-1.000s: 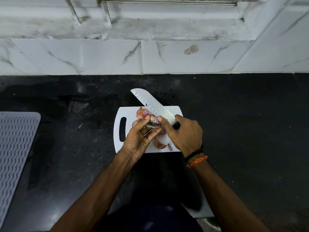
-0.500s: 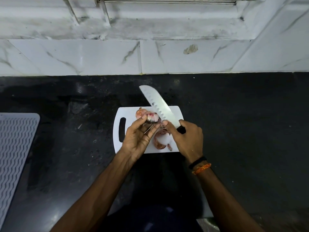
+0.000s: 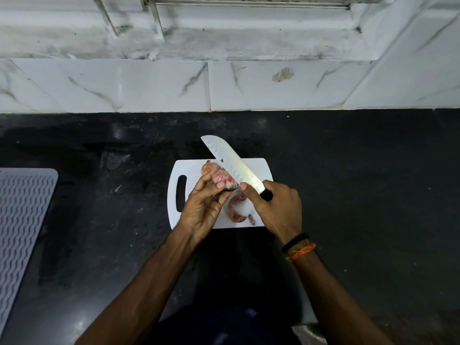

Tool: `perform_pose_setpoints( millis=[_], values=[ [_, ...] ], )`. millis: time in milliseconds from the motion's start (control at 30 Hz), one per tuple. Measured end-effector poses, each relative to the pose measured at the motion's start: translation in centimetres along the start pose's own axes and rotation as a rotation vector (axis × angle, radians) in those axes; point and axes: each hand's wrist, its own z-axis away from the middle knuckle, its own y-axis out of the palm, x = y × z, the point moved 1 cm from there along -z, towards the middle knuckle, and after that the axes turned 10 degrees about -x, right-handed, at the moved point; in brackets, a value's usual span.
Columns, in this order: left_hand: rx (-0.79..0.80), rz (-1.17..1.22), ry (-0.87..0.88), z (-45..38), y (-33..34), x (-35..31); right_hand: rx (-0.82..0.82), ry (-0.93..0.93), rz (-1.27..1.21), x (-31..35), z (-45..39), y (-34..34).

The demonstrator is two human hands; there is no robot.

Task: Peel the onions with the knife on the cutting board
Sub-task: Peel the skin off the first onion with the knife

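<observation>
A small white cutting board (image 3: 256, 170) with a handle slot lies on the black counter. Above it my left hand (image 3: 205, 210) pinches a pinkish, partly peeled onion (image 3: 221, 179) between fingertips and thumb. My right hand (image 3: 276, 210) grips the black handle of a wide-bladed knife (image 3: 231, 164); the blade points up and to the left and lies against the onion's right side, with my right thumb near the onion's lower end. Behind my fingers, another onion (image 3: 206, 168) sits at the board's far edge. Curled pieces of onion skin (image 3: 235, 212) lie on the board between my hands.
A grey ribbed mat (image 3: 22, 220) lies on the black counter (image 3: 361, 183) at the far left. A white marble-tiled wall (image 3: 159, 83) runs along the back. A shiny round object (image 3: 308, 334) shows at the bottom edge by my right forearm.
The knife swung away to the right, then came back against the onion. A strip of skin has dropped onto the board. My left hand has turned the onion a little.
</observation>
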Motion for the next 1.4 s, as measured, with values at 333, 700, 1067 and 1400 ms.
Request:
perform_pose_setpoints(
  millis=[333,700,1067,1400],
  values=[
    [0.036,0.038,0.046,-0.2,0.1,0.3,-0.007,0.032,0.022,0.1,0.0,0.0],
    [0.067,0.026,0.076,-0.4,0.0,0.5,0.019,0.017,0.036,0.1,0.1,0.1],
    [-0.036,-0.144,0.114,-0.7,0.4,0.4,-0.031,0.1,0.106,-0.5,-1.1,0.9],
    [-0.097,-0.042,0.105,-0.5,1.3,1.1,0.035,0.165,-0.166,-0.7,-0.8,0.1]
  ],
)
